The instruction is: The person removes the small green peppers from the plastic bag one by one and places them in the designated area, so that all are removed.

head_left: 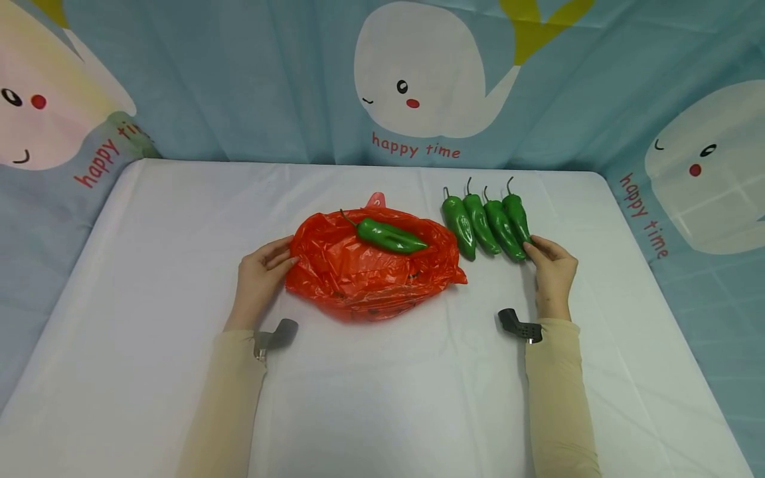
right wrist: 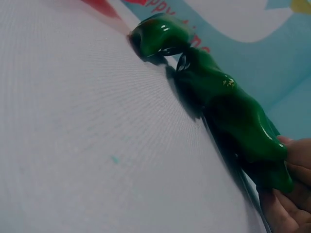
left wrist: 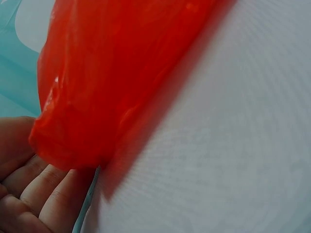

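Note:
In the head view, an opened red plastic bag [head_left: 335, 285] lies on the table with one green pepper [head_left: 388, 237] across its top. My left hand [head_left: 261, 275] holds the bag's left edge between thumb and fingers; the left wrist view shows fingers [left wrist: 53, 194] close under the red plastic [left wrist: 97, 97]. Right of the bag, several green peppers lie side by side, stems pointing away. My right hand [head_left: 552, 269] pinches the lower tip of the rightmost pepper [head_left: 516, 216]. Up close in the right wrist view, fingertips [right wrist: 279, 213] grip the end of a glossy pepper [right wrist: 238, 116].
A white cloth covers the table [head_left: 394, 398]. Behind it hangs a blue curtain [head_left: 269, 86] printed with whales. The leftmost pepper [head_left: 459, 226] of the row lies right beside the bag's right edge. Each wrist carries a small dark camera mount [head_left: 518, 325].

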Demonstrator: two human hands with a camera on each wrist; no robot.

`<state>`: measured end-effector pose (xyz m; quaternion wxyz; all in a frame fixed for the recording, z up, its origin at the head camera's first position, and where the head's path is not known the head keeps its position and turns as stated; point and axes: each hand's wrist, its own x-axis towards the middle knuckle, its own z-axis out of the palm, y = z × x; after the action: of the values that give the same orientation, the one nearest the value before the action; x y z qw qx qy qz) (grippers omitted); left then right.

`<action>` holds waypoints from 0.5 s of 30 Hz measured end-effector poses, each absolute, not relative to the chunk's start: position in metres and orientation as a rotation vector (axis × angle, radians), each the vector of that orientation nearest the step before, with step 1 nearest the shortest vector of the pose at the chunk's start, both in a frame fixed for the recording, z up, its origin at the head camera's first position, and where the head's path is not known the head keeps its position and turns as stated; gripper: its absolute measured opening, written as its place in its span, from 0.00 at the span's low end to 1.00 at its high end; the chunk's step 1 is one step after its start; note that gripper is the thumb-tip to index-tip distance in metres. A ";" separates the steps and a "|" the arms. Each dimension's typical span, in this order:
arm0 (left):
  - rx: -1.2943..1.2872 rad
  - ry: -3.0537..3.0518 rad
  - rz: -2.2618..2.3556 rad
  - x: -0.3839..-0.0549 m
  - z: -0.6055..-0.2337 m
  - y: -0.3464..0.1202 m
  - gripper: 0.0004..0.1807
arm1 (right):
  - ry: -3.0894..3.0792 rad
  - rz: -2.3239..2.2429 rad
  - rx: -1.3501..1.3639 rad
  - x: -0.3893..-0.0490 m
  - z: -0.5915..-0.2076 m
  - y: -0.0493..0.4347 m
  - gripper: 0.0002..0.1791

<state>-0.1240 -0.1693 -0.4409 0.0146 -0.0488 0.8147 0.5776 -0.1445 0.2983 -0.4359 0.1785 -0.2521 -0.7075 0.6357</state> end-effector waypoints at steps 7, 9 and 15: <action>-0.154 2.534 1.795 -0.125 -0.442 -0.169 0.24 | -2.009 1.789 -0.683 -0.144 -0.435 0.296 0.14; -0.153 2.534 1.798 -0.125 -0.442 -0.169 0.24 | -2.007 1.796 -0.676 -0.144 -0.434 0.296 0.14; -0.151 2.539 1.794 -0.124 -0.442 -0.169 0.24 | -2.074 1.768 -0.681 -0.144 -0.434 0.294 0.15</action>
<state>-0.1245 -0.1688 -0.4415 0.0143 -0.0485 0.8157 0.5763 -0.1441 0.2941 -0.4341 0.1656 -0.2390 -0.7282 0.6206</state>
